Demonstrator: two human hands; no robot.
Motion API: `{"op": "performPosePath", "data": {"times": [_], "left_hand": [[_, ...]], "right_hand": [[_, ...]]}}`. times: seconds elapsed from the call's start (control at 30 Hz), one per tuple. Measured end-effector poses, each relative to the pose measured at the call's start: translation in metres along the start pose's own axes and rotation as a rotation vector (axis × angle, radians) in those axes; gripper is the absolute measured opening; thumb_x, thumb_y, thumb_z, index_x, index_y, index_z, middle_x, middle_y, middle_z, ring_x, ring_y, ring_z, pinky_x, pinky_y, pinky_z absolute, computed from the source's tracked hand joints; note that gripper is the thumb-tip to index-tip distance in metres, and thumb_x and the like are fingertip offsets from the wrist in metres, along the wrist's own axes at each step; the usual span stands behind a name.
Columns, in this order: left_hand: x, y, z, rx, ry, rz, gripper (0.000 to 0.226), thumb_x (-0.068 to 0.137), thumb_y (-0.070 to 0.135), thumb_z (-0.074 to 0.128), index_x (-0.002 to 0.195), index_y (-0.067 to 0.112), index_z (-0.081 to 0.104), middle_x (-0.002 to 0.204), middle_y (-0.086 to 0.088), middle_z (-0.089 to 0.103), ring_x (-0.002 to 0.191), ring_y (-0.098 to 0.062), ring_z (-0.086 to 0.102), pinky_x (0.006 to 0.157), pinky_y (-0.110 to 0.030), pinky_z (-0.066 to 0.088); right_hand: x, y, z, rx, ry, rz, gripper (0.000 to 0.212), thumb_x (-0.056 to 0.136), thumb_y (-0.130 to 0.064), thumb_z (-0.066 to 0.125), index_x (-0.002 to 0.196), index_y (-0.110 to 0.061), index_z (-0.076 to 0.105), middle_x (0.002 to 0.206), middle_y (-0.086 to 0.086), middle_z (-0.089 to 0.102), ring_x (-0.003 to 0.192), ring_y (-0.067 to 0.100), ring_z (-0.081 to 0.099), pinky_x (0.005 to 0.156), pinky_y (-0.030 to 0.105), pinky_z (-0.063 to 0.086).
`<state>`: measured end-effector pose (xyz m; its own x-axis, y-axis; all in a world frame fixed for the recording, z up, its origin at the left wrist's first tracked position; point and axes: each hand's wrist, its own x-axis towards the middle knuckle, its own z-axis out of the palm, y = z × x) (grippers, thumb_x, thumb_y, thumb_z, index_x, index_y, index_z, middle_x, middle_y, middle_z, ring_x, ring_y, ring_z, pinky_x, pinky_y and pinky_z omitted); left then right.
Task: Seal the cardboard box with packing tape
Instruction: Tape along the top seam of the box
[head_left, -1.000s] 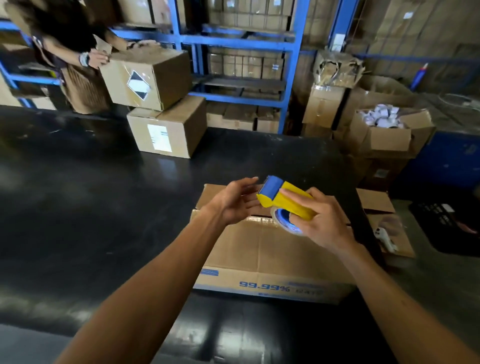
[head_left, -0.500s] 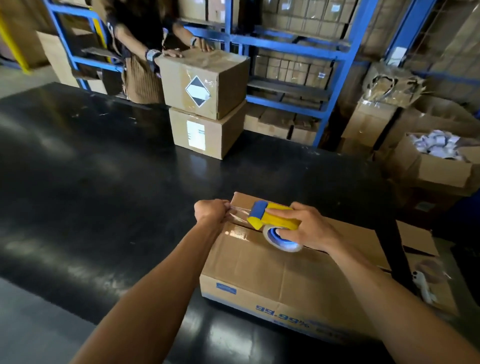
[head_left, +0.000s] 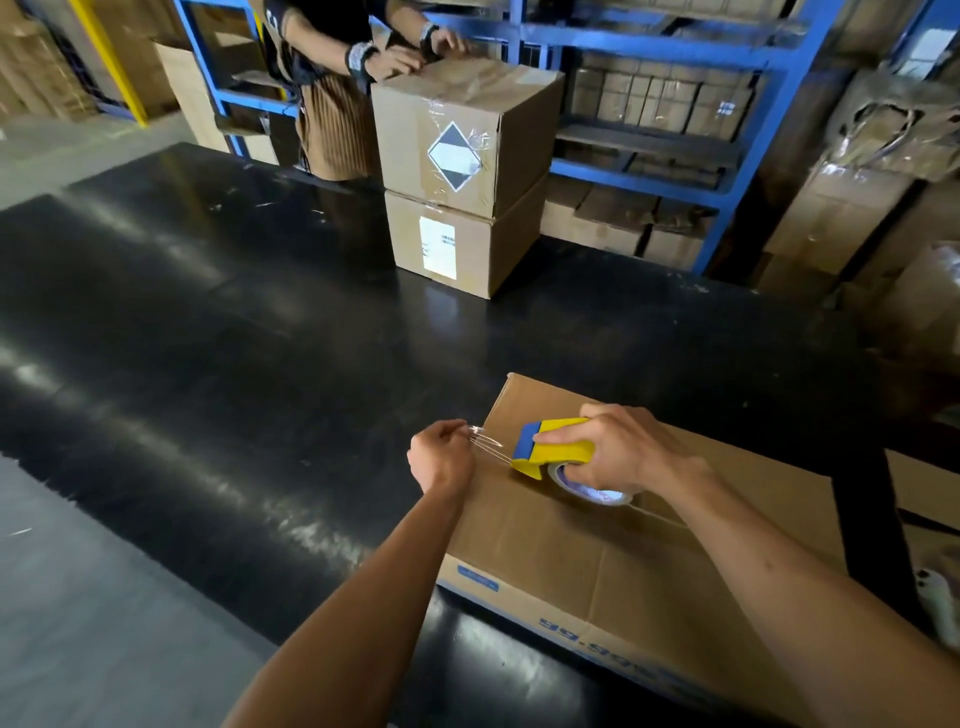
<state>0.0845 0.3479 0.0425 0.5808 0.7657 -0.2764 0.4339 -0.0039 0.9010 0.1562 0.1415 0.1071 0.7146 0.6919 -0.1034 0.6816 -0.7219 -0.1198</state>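
Just starting. Left hand (head_left: 441, 460) pinching clear tape end (head_left: 485, 441), right hand (head_left: 621, 452) gripping yellow dispenser (head_left: 553, 448) on box (head_left: 649, 551), low right. Seam still untaped.

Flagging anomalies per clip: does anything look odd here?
Yes: the clear packing tape between the left hand and the yellow-and-blue tape dispenser looks bunched into thin strands, not flat, beside the brown cardboard box.

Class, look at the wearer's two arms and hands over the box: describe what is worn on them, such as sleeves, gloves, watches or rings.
Nothing is worn that shows. Both forearms are bare right to the bottom edge of the picture, with no sleeve in view. The left hand and right hand are ungloved, and neither wrist carries a watch or band. No ring is visible on the fingers that show, though some are curled out of sight.
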Motion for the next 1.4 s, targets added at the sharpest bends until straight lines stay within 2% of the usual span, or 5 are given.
{"op": "performPosePath", "data": {"times": [0.4, 0.53, 0.73, 0.97, 1.4], "left_hand": [[0.011, -0.015, 0.007, -0.012, -0.102, -0.090, 0.018, 0.091, 0.019, 0.068, 0.108, 0.018, 0.075, 0.111, -0.008, 0.074, 0.104, -0.026, 0.067, 0.097, -0.040, 0.054], [0.013, -0.015, 0.003, 0.216, -0.196, -0.197, 0.087, 0.099, 0.030, 0.059, 0.160, 0.019, -0.002, 0.154, -0.024, 0.036, 0.132, -0.041, 0.049, 0.108, -0.045, 0.040], [-0.003, -0.030, 0.004, 0.531, -0.346, 0.696, 0.060, 0.103, 0.028, 0.025, 0.159, 0.011, 0.015, 0.167, -0.011, 0.014, 0.153, -0.027, 0.018, 0.123, -0.039, 0.016], [0.012, -0.041, -0.007, 0.969, -0.664, 0.899, 0.067, 0.104, 0.049, 0.012, 0.158, 0.015, -0.009, 0.166, -0.001, -0.016, 0.152, -0.014, -0.014, 0.123, -0.031, 0.018], [0.016, -0.040, -0.010, 1.104, -0.657, 0.965, 0.090, 0.083, 0.063, -0.014, 0.158, 0.014, -0.013, 0.166, -0.005, -0.017, 0.153, -0.019, -0.014, 0.125, -0.034, -0.006]], "right_hand": [[-0.004, -0.004, 0.000, -0.058, -0.007, -0.002, 0.055, 0.081, -0.060, 0.059, 0.134, -0.055, 0.048, 0.094, -0.007, 0.047, 0.078, 0.013, 0.048, 0.055, 0.020, 0.032], [-0.006, -0.008, -0.004, -0.057, 0.003, 0.008, 0.053, 0.080, -0.059, 0.060, 0.132, -0.056, 0.050, 0.092, -0.007, 0.049, 0.076, 0.014, 0.049, 0.057, 0.023, 0.036], [-0.009, -0.010, -0.006, -0.036, -0.010, 0.044, 0.049, 0.077, -0.058, 0.061, 0.126, -0.057, 0.055, 0.088, -0.004, 0.050, 0.074, 0.018, 0.050, 0.059, 0.030, 0.041], [0.009, -0.015, -0.012, -0.092, -0.114, 0.019, 0.050, 0.078, -0.057, 0.059, 0.128, -0.061, 0.050, 0.091, -0.007, 0.049, 0.083, 0.017, 0.049, 0.065, 0.030, 0.035], [-0.006, -0.003, -0.021, -0.148, -0.187, -0.045, 0.053, 0.077, -0.058, 0.057, 0.129, -0.060, 0.049, 0.087, -0.009, 0.046, 0.079, 0.013, 0.042, 0.062, 0.029, 0.030]]}}
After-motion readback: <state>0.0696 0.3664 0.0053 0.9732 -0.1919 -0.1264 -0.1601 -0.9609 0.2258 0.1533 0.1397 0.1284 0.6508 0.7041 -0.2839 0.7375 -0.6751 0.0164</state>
